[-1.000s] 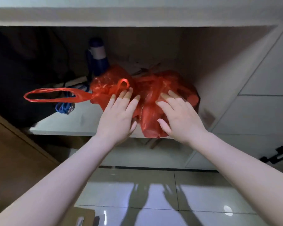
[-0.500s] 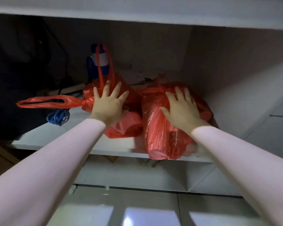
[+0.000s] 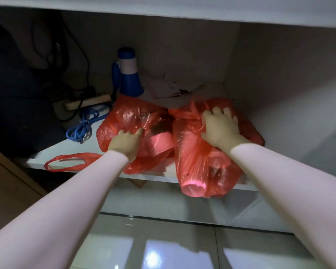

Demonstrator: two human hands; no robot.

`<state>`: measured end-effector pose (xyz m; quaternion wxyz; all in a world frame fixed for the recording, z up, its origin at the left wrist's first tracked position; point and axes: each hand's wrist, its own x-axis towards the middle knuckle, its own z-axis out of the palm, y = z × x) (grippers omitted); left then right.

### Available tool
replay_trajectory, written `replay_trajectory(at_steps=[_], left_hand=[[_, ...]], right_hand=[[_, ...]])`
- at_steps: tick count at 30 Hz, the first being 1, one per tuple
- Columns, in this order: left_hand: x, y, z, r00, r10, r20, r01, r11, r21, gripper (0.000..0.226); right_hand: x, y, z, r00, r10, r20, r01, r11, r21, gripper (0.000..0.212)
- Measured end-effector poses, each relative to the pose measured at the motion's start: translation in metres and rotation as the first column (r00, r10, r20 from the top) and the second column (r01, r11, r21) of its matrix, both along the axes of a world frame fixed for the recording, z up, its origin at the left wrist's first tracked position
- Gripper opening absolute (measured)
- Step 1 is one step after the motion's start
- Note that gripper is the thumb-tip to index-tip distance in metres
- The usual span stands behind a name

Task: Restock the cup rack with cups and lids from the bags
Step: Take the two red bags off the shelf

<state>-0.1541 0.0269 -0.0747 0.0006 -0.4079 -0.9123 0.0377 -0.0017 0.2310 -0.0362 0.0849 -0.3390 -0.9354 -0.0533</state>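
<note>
Two red plastic bags lie side by side on a low white shelf (image 3: 81,148) inside a cabinet. My left hand (image 3: 124,143) grips a fold of the left bag (image 3: 136,121), whose loop handle (image 3: 66,162) hangs over the shelf's front edge. My right hand (image 3: 219,127) grips the bunched top of the right bag (image 3: 198,164). A stack of cups shows through the right bag's plastic, and its round end (image 3: 194,188) juts past the shelf edge. What the left bag holds is unclear.
A blue and white megaphone (image 3: 128,72) stands behind the left bag. A coiled blue cable (image 3: 85,127), a power strip (image 3: 87,102) and black cords lie at the left. Crumpled papers (image 3: 169,86) lie at the back. The cabinet's right wall (image 3: 279,94) stands close to the right bag. Glossy floor tiles (image 3: 163,245) lie below.
Both hands went from lying flat on the bags to gripping the plastic. The bags slid toward the shelf's front edge, and the left bag's upright handle dropped.
</note>
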Motion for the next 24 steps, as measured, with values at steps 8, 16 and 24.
replay_trajectory(at_steps=[8, 16, 24], left_hand=[[0.052, -0.028, 0.03, 0.877, -0.212, -0.432, 0.3, 0.943, 0.145, 0.024], [0.111, -0.057, 0.079, 0.854, -0.291, -0.431, 0.438, 0.849, 0.294, 0.02], [0.193, -0.07, 0.137, 0.756, -0.402, -0.517, 0.606, 0.729, 0.318, 0.027]], right_hand=[[0.038, -0.028, 0.001, 0.991, 0.017, -0.133, -0.009, 0.998, 0.062, 0.047], [0.117, -0.079, 0.029, 0.987, 0.109, -0.121, -0.094, 0.988, 0.123, 0.034], [0.218, -0.114, 0.075, 0.985, 0.066, -0.161, -0.048, 0.992, 0.114, 0.029]])
